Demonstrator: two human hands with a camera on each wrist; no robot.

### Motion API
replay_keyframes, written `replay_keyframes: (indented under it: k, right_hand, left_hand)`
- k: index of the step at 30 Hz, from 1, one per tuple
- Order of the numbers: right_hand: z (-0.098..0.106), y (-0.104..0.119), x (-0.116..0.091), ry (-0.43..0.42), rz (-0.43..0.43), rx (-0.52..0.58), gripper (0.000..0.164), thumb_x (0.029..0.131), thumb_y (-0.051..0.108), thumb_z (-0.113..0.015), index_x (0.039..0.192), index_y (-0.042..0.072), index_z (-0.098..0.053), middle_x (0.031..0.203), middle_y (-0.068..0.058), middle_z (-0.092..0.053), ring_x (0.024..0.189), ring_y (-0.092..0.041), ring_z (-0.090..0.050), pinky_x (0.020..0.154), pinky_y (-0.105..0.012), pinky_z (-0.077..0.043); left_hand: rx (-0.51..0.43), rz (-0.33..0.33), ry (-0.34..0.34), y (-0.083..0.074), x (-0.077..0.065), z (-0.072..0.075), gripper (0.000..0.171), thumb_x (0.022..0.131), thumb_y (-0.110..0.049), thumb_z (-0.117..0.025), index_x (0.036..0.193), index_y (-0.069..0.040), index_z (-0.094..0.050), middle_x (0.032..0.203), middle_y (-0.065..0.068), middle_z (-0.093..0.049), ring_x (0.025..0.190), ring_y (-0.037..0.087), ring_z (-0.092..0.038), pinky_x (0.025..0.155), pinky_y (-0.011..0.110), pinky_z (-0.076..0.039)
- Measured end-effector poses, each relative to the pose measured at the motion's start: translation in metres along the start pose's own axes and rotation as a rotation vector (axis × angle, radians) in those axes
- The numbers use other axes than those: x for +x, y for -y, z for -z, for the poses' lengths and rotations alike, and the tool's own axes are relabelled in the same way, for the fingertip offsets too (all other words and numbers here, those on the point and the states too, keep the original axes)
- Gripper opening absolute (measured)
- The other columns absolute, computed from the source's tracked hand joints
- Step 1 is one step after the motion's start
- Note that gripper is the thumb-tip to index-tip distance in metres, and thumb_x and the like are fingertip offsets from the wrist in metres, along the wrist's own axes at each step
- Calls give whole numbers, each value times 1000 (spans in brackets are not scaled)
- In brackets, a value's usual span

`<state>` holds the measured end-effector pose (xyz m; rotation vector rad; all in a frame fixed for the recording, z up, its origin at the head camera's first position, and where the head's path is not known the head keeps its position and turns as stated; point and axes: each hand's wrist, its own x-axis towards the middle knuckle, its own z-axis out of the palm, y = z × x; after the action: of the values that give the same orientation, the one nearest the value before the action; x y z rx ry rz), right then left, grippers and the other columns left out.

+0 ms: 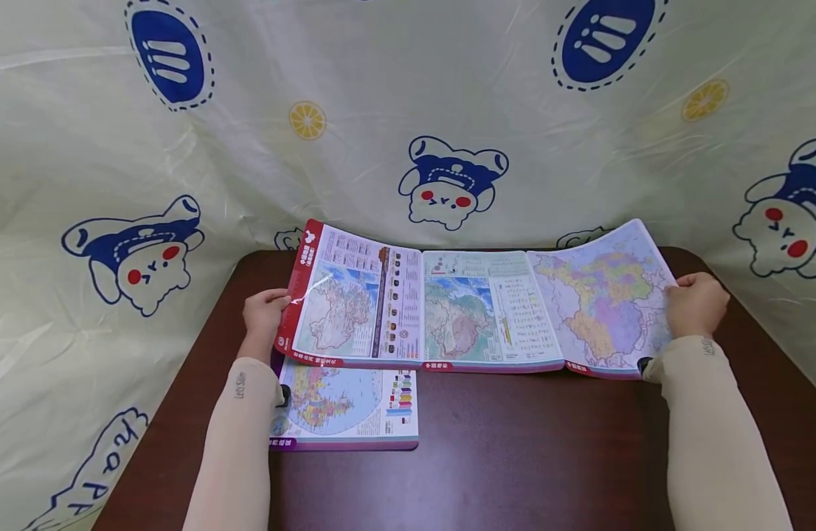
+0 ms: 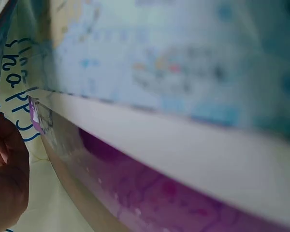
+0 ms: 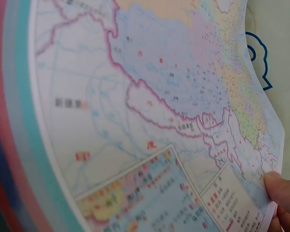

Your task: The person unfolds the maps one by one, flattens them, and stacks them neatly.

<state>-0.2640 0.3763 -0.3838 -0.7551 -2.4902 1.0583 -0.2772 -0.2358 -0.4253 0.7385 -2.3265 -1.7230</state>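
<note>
A folding map [image 1: 461, 317] with three panels and a red border is spread wide across the back of the table. My left hand [image 1: 265, 313] pinches its red left edge, and that edge is lifted. At the other end my right hand [image 1: 697, 304] grips the right edge, thumb on the printed face, with the outer panel tilted up. In the right wrist view the thumb [image 3: 282, 189] presses near a corner of the map sheet [image 3: 159, 106]. Under the left panel lies a second map [image 1: 344, 402] with a purple border, partly covered. The left wrist view shows my left hand [image 2: 8, 169] beside blurred sheets.
The dark brown table [image 1: 514, 457] has its back edge against a pale curtain [image 1: 355, 184] printed with cartoon bears and orange slices. The curtain also hangs along both sides.
</note>
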Motion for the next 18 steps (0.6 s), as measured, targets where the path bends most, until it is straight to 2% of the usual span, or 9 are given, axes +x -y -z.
replay_keyframes:
  k: [3, 8, 12, 18]
  right_hand:
    - [-3, 0, 1, -27, 10, -33, 30, 93, 12, -43, 110, -11, -50, 104, -28, -49, 81, -33, -46, 59, -34, -40]
    - [-3, -2, 1, -20, 11, -103, 36, 92, 11, -37, 117, -12, -49, 112, -32, -47, 90, -43, -43, 77, -53, -37]
    - [-2, -5, 1, 26, 29, -141, 40, 93, 11, -34, 123, -12, -44, 120, -34, -43, 101, -49, -40, 88, -57, -29]
    - [-4, -11, -1, 75, 80, -194, 42, 92, 11, -34, 126, -12, -39, 125, -34, -38, 113, -52, -32, 92, -59, -21]
  left_hand:
    - [54, -34, 0, 1, 0, -2, 33, 90, -22, -54, 120, -8, -58, 114, 15, -54, 96, 30, -53, 80, 42, -48]
    - [185, -150, -19, 1, 1, -3, 31, 90, -19, -55, 117, -5, -60, 112, 15, -56, 96, 30, -51, 79, 43, -48]
    - [344, -216, -6, 0, 1, -2, 32, 90, -17, -55, 119, -3, -58, 114, 18, -55, 96, 32, -51, 80, 45, -47]
    - [599, -245, 59, -3, 0, 1, 41, 91, -20, -52, 129, -3, -47, 121, 20, -51, 100, 34, -50, 82, 50, -44]
